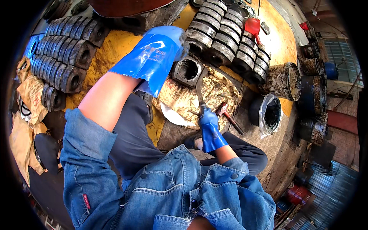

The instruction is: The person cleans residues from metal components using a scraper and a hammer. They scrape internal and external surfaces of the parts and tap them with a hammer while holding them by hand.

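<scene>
My left hand (168, 42), in a long blue rubber glove, reaches forward to the far left side of a greasy, square metal block (187, 69) with a round bore. The cuff hides most of its fingers, so its grip cannot be made out. My right hand (209, 118), gloved in blue too, is closed round a flat metal scraper-like tool (199, 90). The tool's long blade points away from me, its far end beside the block's right side. A hammer (231, 119) with a reddish head and dark handle lies just right of that hand. Beneath is a grease-smeared sheet (176, 97).
Rows of similar metal blocks stand at far left (71, 48) and far right (220, 32). A red scoop (253, 27) rests by the right rows. A grimy bucket (281, 80) and a black bucket with a plastic liner (268, 113) stand at right. Torn brown paper (32, 96) lies left.
</scene>
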### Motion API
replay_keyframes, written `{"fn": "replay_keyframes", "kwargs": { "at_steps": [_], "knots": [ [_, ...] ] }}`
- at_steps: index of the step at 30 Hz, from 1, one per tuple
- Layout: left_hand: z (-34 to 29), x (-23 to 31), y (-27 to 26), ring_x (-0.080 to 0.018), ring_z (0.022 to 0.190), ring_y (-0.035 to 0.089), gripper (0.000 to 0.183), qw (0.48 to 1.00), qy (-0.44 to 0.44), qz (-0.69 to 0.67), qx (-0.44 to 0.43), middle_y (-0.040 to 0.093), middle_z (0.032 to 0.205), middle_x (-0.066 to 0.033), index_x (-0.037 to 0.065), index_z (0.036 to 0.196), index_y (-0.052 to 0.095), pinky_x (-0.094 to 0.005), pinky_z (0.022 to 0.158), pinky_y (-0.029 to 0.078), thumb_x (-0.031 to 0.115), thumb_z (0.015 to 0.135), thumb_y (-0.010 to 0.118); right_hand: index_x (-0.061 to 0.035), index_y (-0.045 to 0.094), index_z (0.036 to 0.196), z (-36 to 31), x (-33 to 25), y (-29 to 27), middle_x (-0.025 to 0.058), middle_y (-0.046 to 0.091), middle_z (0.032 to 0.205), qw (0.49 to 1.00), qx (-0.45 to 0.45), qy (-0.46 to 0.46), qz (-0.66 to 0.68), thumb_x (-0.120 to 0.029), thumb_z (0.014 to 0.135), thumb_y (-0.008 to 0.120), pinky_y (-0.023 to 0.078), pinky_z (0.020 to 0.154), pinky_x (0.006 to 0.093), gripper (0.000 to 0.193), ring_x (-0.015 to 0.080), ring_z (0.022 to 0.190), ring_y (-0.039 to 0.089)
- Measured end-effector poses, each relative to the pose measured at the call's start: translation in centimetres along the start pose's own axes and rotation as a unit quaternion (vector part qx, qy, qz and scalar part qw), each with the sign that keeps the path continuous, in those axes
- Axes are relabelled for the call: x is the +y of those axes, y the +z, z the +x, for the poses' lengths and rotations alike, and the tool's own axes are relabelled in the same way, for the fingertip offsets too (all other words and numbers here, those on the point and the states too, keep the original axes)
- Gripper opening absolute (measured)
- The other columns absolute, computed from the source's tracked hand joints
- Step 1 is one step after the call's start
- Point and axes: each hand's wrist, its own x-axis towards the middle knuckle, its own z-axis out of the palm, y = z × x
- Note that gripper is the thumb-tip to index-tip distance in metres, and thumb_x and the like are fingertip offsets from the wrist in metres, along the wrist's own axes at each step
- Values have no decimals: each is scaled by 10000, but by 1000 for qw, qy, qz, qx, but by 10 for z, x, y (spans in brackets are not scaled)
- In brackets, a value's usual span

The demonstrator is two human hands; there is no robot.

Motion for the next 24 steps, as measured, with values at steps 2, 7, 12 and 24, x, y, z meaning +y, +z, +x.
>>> {"fn": "replay_keyframes", "kwargs": {
  "at_steps": [2, 7, 12, 24],
  "knots": [
    [-3, -1, -8, -343, 867, 620, 305, 1000, 22, 1, -8, 654, 943, -145, 118, 944, 666, -430, 751, 522, 376, 797, 595, -45, 529, 1111, 6, -3, 6, 190, 621, 866, 996, -85, 31, -10, -201, 810, 537, 517, 607, 469, 339, 367, 714, 633],
    [-6, -9, -2, -348, 841, 620, 298, 1000, -2, 11, -3, 653, 915, -146, 106, 916, 663, -437, 730, 523, 371, 806, 588, -1, 553, 1021, 78, -13, -23, 154, 671, 817, 988, -120, 84, -47, -257, 851, 489, 538, 675, 409, 314, 293, 777, 676],
    [6, -9, 1, -344, 856, 618, 299, 1000, 9, 25, -17, 651, 932, -146, 111, 948, 657, -435, 734, 521, 368, 819, 577, -1, 508, 1130, 142, 32, -43, 190, 642, 854, 991, -89, 96, -7, -254, 789, 594, 524, 725, 416, 434, 328, 832, 651],
    [-9, 0, -20, -339, 912, 610, 315, 998, -26, 47, -46, 649, 1001, -130, 131, 995, 662, -422, 780, 519, 384, 831, 571, -91, 179, 1451, 36, -46, -58, 173, 521, 1241, 935, -261, -169, -171, -139, 897, 392, 464, 782, 529, 596, 353, 1016, 586]
  ]
}}
